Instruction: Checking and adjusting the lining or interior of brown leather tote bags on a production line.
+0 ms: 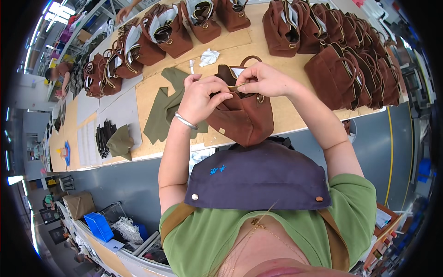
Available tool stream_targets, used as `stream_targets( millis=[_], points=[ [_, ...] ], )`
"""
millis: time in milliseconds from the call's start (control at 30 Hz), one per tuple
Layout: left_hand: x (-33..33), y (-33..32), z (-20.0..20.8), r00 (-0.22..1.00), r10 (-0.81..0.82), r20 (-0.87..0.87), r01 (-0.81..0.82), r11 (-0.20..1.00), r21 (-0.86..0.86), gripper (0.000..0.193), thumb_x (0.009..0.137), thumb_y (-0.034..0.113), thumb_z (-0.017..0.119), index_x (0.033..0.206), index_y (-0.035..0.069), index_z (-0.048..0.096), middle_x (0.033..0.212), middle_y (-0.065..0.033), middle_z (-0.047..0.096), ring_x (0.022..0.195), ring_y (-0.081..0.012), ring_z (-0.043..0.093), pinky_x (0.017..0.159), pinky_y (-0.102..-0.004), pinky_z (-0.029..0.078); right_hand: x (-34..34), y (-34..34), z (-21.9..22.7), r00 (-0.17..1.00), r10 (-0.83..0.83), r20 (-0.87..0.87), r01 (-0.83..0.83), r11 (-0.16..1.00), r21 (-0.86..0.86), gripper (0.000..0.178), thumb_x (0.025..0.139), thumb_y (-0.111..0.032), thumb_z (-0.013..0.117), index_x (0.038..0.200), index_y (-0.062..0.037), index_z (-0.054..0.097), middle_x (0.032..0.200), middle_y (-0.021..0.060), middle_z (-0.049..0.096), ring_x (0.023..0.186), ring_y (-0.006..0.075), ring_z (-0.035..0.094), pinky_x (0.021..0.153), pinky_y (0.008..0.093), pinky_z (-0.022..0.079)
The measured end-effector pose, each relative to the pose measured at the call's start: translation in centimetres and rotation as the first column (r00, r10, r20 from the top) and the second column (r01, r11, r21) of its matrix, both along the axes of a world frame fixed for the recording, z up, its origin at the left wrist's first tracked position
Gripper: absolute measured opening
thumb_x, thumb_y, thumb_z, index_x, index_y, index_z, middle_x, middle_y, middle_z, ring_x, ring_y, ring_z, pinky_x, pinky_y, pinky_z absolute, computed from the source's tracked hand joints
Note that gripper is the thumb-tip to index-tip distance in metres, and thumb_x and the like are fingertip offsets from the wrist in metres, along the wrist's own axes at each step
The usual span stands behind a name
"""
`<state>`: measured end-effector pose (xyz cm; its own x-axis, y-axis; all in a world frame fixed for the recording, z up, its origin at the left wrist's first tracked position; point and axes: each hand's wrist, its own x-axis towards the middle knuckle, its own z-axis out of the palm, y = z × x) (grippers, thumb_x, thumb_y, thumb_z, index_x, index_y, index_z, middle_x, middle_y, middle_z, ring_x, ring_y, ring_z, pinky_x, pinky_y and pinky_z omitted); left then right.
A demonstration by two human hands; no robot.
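A reddish-brown handbag [244, 120] stands at the table's front edge, right before me. Along its top opening runs a gold-toothed zipper [237, 87], pinched between both of my hands. My left hand [205, 94], with a silver bangle at its wrist, is closed at the zipper's left part. My right hand [265, 79] is closed on the zipper a little to the right, thumb against fingers. One bag handle [251, 58] arches up behind my right hand. The fingertips partly hide the zipper, and its slider cannot be made out.
Rows of similar brown handbags stand at the back left [173, 39] and right [332, 78]. Olive cloth [164, 111] lies left of my bag. Crumpled white paper [209, 57] sits beyond it. Dark strips [105, 137] lie farther left. Another person's hand [123, 14] shows at the far edge.
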<state>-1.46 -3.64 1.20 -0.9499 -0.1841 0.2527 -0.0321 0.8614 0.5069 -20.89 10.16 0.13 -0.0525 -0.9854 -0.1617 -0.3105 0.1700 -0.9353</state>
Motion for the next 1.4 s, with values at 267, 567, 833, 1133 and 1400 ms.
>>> stream_targets(
  millis=[267,567,833,1133,1400],
  points=[
    [-0.2,0.2,0.5,0.992,0.046,0.113,-0.043,0.998,-0.034,0.014,0.086,0.027,0.072,0.087,0.013,0.072,0.093,0.0031,0.068,0.093,-0.0152,0.061,0.101,-0.0408,0.029,0.4,0.0,-0.8,0.999,-0.027,-0.029,0.025,0.996,-0.088,0.017,0.086,-0.018,0.068,0.092,-0.0018,0.071,0.072,0.0020,0.064,0.066,0.0104,0.056,0.062,0.0283,0.047],
    [-0.4,0.5,0.8,0.987,0.062,0.146,-0.062,0.998,-0.004,0.017,0.088,0.028,0.069,0.085,0.011,0.070,0.087,0.0019,0.066,0.089,-0.0166,0.060,0.102,-0.0428,0.026,0.8,0.2,0.1,0.995,-0.047,-0.086,0.043,0.998,-0.050,0.019,0.085,-0.019,0.067,0.094,-0.0017,0.072,0.075,0.0037,0.065,0.069,0.0123,0.059,0.064,0.0289,0.048],
    [-0.6,0.7,1.3,0.971,0.094,0.218,-0.098,0.995,0.006,0.019,0.087,0.029,0.071,0.084,0.010,0.070,0.086,0.0022,0.066,0.086,-0.0154,0.059,0.102,-0.0404,0.028,0.8,0.5,0.5,0.996,-0.029,-0.082,0.026,0.999,-0.037,0.021,0.086,-0.018,0.064,0.095,-0.0015,0.071,0.074,0.0033,0.064,0.068,0.0124,0.059,0.063,0.0295,0.048],
    [-0.6,0.6,0.9,0.974,0.124,0.188,-0.139,0.988,0.068,0.020,0.085,0.032,0.071,0.081,0.013,0.072,0.077,-0.0010,0.064,0.079,-0.0185,0.058,0.099,-0.0410,0.025,1.1,0.6,0.8,0.997,-0.066,-0.026,0.066,0.998,0.024,0.021,0.085,-0.018,0.064,0.095,-0.0011,0.071,0.074,0.0032,0.062,0.069,0.0114,0.059,0.063,0.0287,0.048],
    [-0.2,0.5,0.8,0.987,0.092,0.128,-0.099,0.994,0.044,0.019,0.084,0.033,0.072,0.082,0.013,0.073,0.077,-0.0006,0.063,0.075,-0.0184,0.056,0.094,-0.0385,0.027,1.3,0.3,-1.3,0.995,-0.081,0.052,0.086,0.991,-0.101,0.019,0.085,-0.017,0.066,0.095,-0.0016,0.071,0.076,0.0030,0.062,0.069,0.0113,0.058,0.064,0.0286,0.048]
  ],
)
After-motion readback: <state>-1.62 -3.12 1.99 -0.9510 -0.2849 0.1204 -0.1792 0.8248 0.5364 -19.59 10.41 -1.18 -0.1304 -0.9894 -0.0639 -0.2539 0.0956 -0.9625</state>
